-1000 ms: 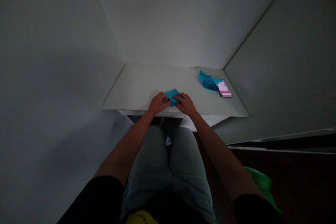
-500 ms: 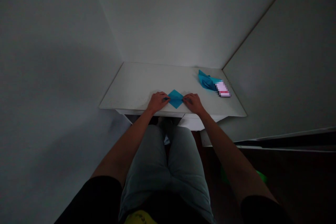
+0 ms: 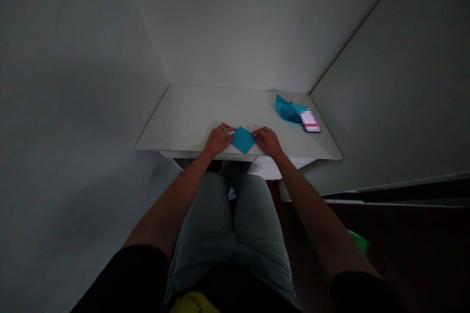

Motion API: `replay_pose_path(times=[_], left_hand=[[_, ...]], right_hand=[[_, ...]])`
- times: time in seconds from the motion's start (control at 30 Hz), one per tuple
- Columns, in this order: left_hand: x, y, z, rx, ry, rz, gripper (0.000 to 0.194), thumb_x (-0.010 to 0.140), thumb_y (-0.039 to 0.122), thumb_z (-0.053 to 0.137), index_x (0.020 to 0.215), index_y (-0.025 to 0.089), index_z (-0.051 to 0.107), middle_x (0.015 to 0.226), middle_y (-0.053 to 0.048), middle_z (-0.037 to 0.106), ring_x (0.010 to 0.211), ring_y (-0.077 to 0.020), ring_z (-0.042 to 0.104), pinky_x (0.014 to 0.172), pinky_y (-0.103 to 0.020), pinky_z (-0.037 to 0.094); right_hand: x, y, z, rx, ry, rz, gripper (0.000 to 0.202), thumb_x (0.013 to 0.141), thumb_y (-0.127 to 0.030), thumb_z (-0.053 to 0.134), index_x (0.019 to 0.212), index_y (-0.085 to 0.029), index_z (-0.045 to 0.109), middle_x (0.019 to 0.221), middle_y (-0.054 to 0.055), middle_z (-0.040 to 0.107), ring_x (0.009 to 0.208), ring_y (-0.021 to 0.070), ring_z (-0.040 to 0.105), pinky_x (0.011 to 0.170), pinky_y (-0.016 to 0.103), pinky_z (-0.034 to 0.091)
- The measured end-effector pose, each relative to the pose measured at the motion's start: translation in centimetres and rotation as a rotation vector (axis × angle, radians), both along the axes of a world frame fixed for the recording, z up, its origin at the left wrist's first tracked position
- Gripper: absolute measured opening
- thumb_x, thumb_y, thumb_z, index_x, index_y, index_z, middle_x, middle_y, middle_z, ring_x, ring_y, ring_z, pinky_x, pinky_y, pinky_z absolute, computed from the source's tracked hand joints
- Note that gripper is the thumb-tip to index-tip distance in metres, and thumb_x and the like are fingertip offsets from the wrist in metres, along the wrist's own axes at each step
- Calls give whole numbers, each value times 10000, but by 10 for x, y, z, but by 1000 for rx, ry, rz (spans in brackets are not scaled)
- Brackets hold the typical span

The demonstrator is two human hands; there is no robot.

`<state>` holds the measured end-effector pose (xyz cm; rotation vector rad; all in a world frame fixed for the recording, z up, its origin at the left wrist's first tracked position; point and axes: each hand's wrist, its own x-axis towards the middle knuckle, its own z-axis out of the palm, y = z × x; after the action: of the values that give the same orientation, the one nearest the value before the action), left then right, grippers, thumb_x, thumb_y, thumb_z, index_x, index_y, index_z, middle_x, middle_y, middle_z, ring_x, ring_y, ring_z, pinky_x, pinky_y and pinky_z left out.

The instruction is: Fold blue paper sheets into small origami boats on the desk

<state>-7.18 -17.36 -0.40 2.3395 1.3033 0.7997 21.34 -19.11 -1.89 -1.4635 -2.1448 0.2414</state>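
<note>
A small square of blue paper lies on the white table near its front edge, turned so that one corner points towards me. My left hand has its fingertips and thumb closed at the paper's left corner. At the opposite corner, my right hand holds the paper's right side with bent fingers. The paper's surface between the hands looks smooth and flat. Its two side corners are partly hidden by my fingertips.
Crumpled blue paper lies at the table's back right, touching or beside a phone-like item whose face is pixelated. The white table stands against walls. Something green sits on the dark floor at right.
Side points that stuck out under my fingers no longer show, and the paper now looks like a plain square. Both hands stay at its sides. The view has shifted slightly.
</note>
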Motion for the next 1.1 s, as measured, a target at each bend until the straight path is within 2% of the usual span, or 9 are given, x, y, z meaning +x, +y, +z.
replay_pose_path(times=[0.1, 0.23, 0.37, 0.47, 0.6, 0.7, 0.8, 0.9, 1.1], left_hand=[[3, -2, 0, 68, 141, -86, 451, 1025, 204, 596, 1430, 336, 744, 1540, -78, 667, 1413, -325, 575, 1184, -522, 447], [5, -6, -3, 43, 251, -252, 540, 1034, 251, 579, 1557, 376, 638, 1703, -25, 549, 1577, -313, 456, 1300, -542, 325], [1, -14, -7, 65, 255, -343, 766, 969, 550, 736, 1658, 296, 518, 1768, -124, 444, 1657, -347, 365, 1354, -546, 233], [-7, -22, -8, 66, 244, -385, 760, 941, 514, 794, 1631, 306, 553, 1760, -138, 451, 1647, -354, 390, 1356, -553, 254], [-18, -26, 0, 7, 179, -419, 576, 916, 188, 750, 1465, 361, 717, 1644, -91, 602, 1548, -320, 537, 1298, -558, 388], [-19, -20, 14, -122, 36, -421, 507, 884, 101, 694, 1305, 363, 802, 1407, -47, 770, 1331, -264, 706, 1183, -490, 516], [-11, -6, 27, -264, -135, -283, 204, 960, 261, 697, 1108, 253, 838, 1051, -55, 838, 1017, -244, 780, 968, -400, 609], [0, 7, 30, -380, -229, -173, 259, 973, 416, 711, 886, 185, 789, 795, -52, 780, 793, -226, 747, 793, -350, 608], [15, 10, 8, -473, -383, -132, 389, 851, 533, 816, 1020, 188, 757, 912, -65, 809, 784, -221, 734, 713, -336, 611]], right_hand=[[0, -4, 1, 25, -82, 62, 381, 1046, -255, 556, 1315, -317, 818, 1338, 113, 729, 1138, 326, 618, 986, 499, 465], [-1, -6, 0, 27, -116, 27, 339, 1033, -344, 638, 1321, -357, 816, 1466, 87, 701, 1292, 378, 549, 1027, 537, 440], [-2, -3, -1, 21, -42, -35, 318, 1045, -389, 636, 1299, -324, 815, 1400, 100, 733, 1280, 365, 575, 1065, 542, 442], [-1, -1, -1, 24, 16, -55, 336, 1053, -407, 631, 1315, -287, 803, 1314, 115, 759, 1246, 349, 613, 1090, 534, 451], [2, 3, -4, 16, 51, -27, 349, 1075, -484, 606, 1261, -273, 812, 1267, 117, 771, 1232, 331, 642, 1112, 521, 457], [4, 7, -6, 0, 132, -19, 404, 1098, -550, 543, 1194, -270, 819, 1224, 108, 792, 1199, 315, 672, 1106, 511, 466], [6, 10, -5, -29, 268, -41, 538, 1101, -665, 445, 1110, -273, 814, 1195, 105, 803, 1162, 311, 691, 1093, 506, 485], [7, 7, 1, -64, 443, -60, 697, 1065, -806, 338, 1055, -278, 792, 1141, 91, 799, 1118, 292, 698, 1068, 475, 522], [5, -3, 10, -179, 654, -18, 636, 972, -814, 557, 1223, -271, 774, 1084, 60, 807, 947, 243, 729, 977, 440, 581]])
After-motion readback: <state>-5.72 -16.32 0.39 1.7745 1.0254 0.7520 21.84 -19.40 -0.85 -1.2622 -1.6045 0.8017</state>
